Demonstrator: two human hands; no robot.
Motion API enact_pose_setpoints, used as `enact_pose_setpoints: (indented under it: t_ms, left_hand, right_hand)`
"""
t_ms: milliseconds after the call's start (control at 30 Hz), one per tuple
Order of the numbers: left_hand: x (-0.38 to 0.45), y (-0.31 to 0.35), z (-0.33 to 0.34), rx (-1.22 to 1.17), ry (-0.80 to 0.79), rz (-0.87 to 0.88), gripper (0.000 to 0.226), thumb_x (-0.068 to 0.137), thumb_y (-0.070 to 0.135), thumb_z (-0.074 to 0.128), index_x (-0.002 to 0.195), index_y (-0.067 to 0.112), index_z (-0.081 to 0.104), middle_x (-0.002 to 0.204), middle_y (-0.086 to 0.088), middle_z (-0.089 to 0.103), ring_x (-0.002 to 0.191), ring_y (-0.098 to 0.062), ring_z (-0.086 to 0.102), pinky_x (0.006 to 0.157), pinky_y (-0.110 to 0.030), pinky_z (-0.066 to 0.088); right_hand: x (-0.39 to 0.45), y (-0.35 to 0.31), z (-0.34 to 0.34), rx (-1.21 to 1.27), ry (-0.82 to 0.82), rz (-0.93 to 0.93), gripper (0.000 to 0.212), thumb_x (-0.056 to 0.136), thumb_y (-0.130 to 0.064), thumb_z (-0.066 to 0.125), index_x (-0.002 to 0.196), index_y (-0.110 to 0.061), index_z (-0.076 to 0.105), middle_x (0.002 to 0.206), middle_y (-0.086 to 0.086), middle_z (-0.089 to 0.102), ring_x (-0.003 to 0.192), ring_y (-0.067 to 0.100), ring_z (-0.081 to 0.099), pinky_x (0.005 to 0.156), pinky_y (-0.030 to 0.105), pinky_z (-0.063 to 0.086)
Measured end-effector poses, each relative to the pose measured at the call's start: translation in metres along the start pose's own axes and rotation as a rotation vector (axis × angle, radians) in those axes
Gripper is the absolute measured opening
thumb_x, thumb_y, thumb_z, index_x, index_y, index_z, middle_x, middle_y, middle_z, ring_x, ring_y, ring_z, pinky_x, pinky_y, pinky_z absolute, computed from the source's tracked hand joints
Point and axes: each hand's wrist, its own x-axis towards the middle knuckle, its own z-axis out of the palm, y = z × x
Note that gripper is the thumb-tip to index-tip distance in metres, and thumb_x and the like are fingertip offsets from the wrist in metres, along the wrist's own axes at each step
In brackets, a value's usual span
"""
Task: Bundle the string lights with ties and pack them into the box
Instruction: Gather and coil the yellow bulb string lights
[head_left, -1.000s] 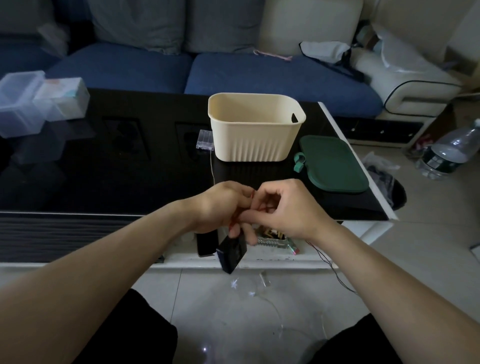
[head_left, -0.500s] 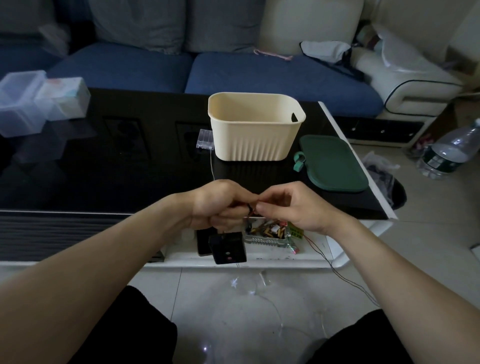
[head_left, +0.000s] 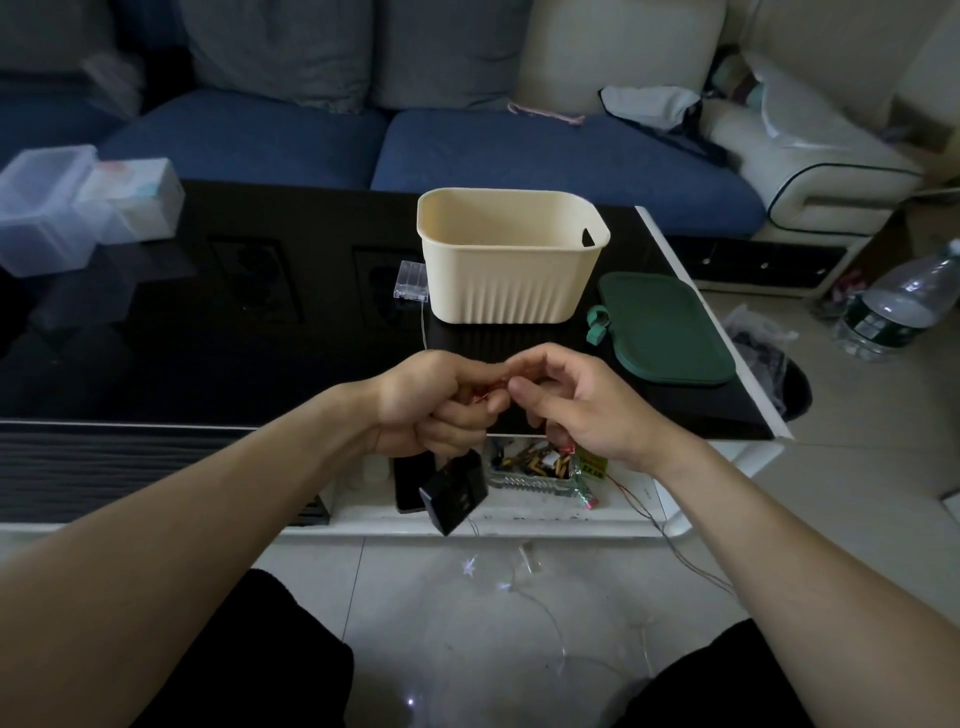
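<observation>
Left hand (head_left: 431, 402) grips coiled wire of the string lights (head_left: 524, 582), battery pack (head_left: 453, 491) dangling below; right hand (head_left: 576, 400) pinches the thin strand beside it. Most lights trail on the floor, and the cream box (head_left: 506, 260) on the surface looks empty: bundling seems barely begun.

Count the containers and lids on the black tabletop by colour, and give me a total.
Cream: 1, the open box
Green: 1, the lid
Clear: 3, two storage boxes and a small battery case
Total: 5
</observation>
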Motion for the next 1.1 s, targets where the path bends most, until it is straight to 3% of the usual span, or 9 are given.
enact_pose_setpoints:
  t_ms: [67,133,233,433,600,733,867,1000,1100]
  left_hand:
    - [-0.001,0.000,0.000,-0.028,-0.055,0.012,0.040,0.104,0.035,0.034,0.074,0.013,0.048,0.042,0.006,0.023,0.034,-0.007,0.016,0.038,-0.023,0.010]
    - [-0.001,-0.001,0.002,-0.024,-0.088,0.030,0.038,0.102,0.035,0.036,0.076,0.011,0.050,0.042,0.007,0.023,0.034,-0.007,0.016,0.038,-0.024,0.009]
    - [0.001,-0.003,0.005,-0.041,-0.063,0.055,0.036,0.099,0.035,0.038,0.075,0.012,0.052,0.046,0.006,0.020,0.038,-0.009,0.013,0.040,-0.024,0.011]
    - [0.004,0.003,0.010,-0.218,-0.005,0.118,0.025,0.096,0.027,0.039,0.080,0.011,0.049,0.057,0.003,0.027,0.045,-0.009,0.024,0.048,-0.024,0.018]
    - [0.002,0.008,0.011,-0.261,-0.040,0.122,0.025,0.092,0.022,0.042,0.080,0.008,0.060,0.061,-0.001,0.045,0.046,-0.010,0.042,0.044,-0.017,0.032]
    - [-0.003,0.012,0.007,-0.214,-0.033,0.113,0.026,0.090,0.019,0.050,0.074,0.011,0.069,0.060,-0.002,0.055,0.043,-0.008,0.050,0.038,-0.014,0.038]
    - [-0.007,0.010,0.003,-0.162,-0.049,0.196,0.025,0.095,0.018,0.044,0.085,0.005,0.062,0.049,-0.001,0.049,0.031,-0.007,0.038,0.033,-0.016,0.027]
    - [-0.006,0.008,0.004,-0.142,-0.028,0.264,0.033,0.099,0.019,0.036,0.099,0.000,0.063,0.039,0.003,0.035,0.031,-0.009,0.032,0.041,-0.020,0.033]
    - [-0.005,0.008,0.007,-0.177,-0.006,0.317,0.037,0.098,0.021,0.037,0.107,-0.002,0.064,0.038,0.004,0.031,0.035,-0.011,0.033,0.050,-0.022,0.039]
  right_hand:
    - [-0.001,0.000,-0.001,0.043,-0.049,-0.004,0.029,0.093,-0.022,0.063,0.118,-0.008,0.064,0.098,0.019,0.068,0.057,0.005,0.055,0.047,0.015,0.042]
    - [-0.001,-0.001,-0.001,0.039,-0.058,-0.014,0.028,0.092,-0.028,0.062,0.108,-0.005,0.065,0.097,0.029,0.068,0.051,0.012,0.049,0.045,0.018,0.038]
    - [0.000,-0.001,0.000,0.024,-0.006,-0.015,0.025,0.090,-0.034,0.061,0.091,-0.009,0.063,0.075,0.018,0.066,0.047,0.014,0.040,0.044,0.024,0.026]
    - [0.005,-0.006,0.008,0.222,0.113,-0.024,0.029,0.095,-0.034,0.052,0.087,-0.007,0.058,0.056,-0.004,0.048,0.042,0.007,0.029,0.041,0.023,0.019]
    - [0.008,-0.008,0.009,0.483,0.121,0.018,0.031,0.094,-0.033,0.055,0.073,-0.010,0.056,0.062,0.003,0.051,0.042,0.008,0.025,0.041,0.022,0.017]
    - [0.011,-0.006,0.007,0.762,0.076,0.068,0.023,0.093,-0.025,0.056,0.076,-0.010,0.053,0.065,0.001,0.053,0.039,0.002,0.028,0.037,0.015,0.021]
    - [0.015,0.001,0.004,0.626,0.057,0.080,0.024,0.093,-0.029,0.058,0.078,-0.011,0.057,0.076,0.010,0.045,0.040,0.003,0.026,0.037,0.015,0.021]
    - [0.012,-0.001,-0.002,0.617,-0.051,0.105,0.025,0.095,-0.037,0.053,0.083,-0.017,0.061,0.075,-0.001,0.049,0.046,0.003,0.029,0.041,0.015,0.024]
    - [0.012,-0.002,-0.005,0.613,-0.119,0.117,0.023,0.101,-0.027,0.049,0.092,-0.016,0.067,0.075,-0.003,0.046,0.050,0.004,0.031,0.045,0.017,0.023]
